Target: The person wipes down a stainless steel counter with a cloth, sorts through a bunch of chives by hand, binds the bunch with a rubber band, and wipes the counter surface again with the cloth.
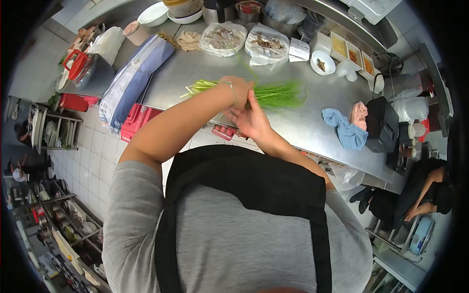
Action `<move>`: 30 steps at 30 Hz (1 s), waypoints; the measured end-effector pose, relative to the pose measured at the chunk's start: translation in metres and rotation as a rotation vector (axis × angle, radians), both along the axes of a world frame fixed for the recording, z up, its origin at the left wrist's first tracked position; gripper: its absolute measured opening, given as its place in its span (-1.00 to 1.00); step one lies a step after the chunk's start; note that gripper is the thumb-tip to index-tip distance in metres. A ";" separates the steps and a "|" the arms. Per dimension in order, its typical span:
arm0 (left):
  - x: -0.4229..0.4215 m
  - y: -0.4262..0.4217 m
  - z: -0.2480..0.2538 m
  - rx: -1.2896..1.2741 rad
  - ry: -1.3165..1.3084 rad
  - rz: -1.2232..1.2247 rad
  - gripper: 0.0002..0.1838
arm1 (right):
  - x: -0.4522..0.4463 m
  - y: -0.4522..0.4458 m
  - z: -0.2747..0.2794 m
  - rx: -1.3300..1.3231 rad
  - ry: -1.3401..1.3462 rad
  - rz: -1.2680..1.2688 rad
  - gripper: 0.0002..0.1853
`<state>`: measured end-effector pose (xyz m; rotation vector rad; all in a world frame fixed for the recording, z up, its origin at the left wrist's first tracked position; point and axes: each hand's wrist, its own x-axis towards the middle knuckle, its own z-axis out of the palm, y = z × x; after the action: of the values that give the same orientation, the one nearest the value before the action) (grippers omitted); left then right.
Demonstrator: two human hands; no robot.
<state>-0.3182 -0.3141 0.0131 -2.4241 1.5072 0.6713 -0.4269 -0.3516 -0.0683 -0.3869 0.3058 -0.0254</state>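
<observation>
Left hand (238, 91) covers the middle of the green stalks (281, 95), its grip impossible to tell; right hand (255, 123) gapes loosely, seemingly empty. The stalks lie upper centre on the counter (205, 63): likely light, limp, best held by paler stems (196, 87).

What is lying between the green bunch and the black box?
Head view: after the green bunch, bare countertop, then a blue cloth and a pink cloth.

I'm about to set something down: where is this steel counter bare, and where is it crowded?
The steel counter is bare between the green stalks, white bowl and blue cloth, and between the stalks and tan cloth. Crowded: the back edge, with plastic bags, and the right end, around the black box.
</observation>
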 end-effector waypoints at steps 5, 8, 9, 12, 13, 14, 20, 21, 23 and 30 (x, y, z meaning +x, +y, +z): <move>0.026 0.000 -0.016 -0.066 0.055 0.076 -0.34 | 0.007 -0.017 0.000 0.174 0.266 -0.266 -0.20; 0.020 -0.004 -0.029 -0.170 0.087 0.196 -0.48 | -0.017 -0.028 0.002 0.055 0.338 -0.353 -0.30; 0.015 -0.008 -0.027 -0.201 0.098 0.212 -0.50 | -0.023 -0.032 0.001 -0.025 0.327 -0.376 -0.34; 0.004 -0.017 -0.037 -0.257 0.071 0.211 -0.51 | -0.038 -0.035 -0.013 -0.071 0.342 -0.287 -0.47; 0.001 -0.019 -0.042 -0.269 0.050 0.202 -0.50 | -0.042 -0.034 -0.017 -0.054 0.352 -0.234 -0.51; -0.001 -0.018 -0.051 -0.294 0.039 0.186 -0.51 | -0.043 -0.031 -0.021 0.013 0.406 -0.163 -0.41; -0.015 0.005 -0.065 -0.366 -0.002 0.123 -0.57 | -0.036 -0.022 -0.018 0.008 0.354 -0.099 -0.43; -0.014 0.006 -0.069 -0.371 -0.013 0.120 -0.57 | -0.032 -0.023 -0.016 -0.005 0.346 -0.077 -0.42; -0.014 0.007 -0.076 -0.374 -0.034 0.127 -0.55 | -0.022 -0.025 -0.024 0.028 0.332 -0.075 -0.41; 0.004 0.007 -0.067 -0.279 0.104 0.225 -0.27 | -0.026 -0.018 -0.020 0.049 0.344 0.056 -0.31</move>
<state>-0.3139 -0.3071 -0.0535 -2.8411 1.4653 0.6785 -0.4526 -0.3701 -0.0879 -0.3501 0.6334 0.1047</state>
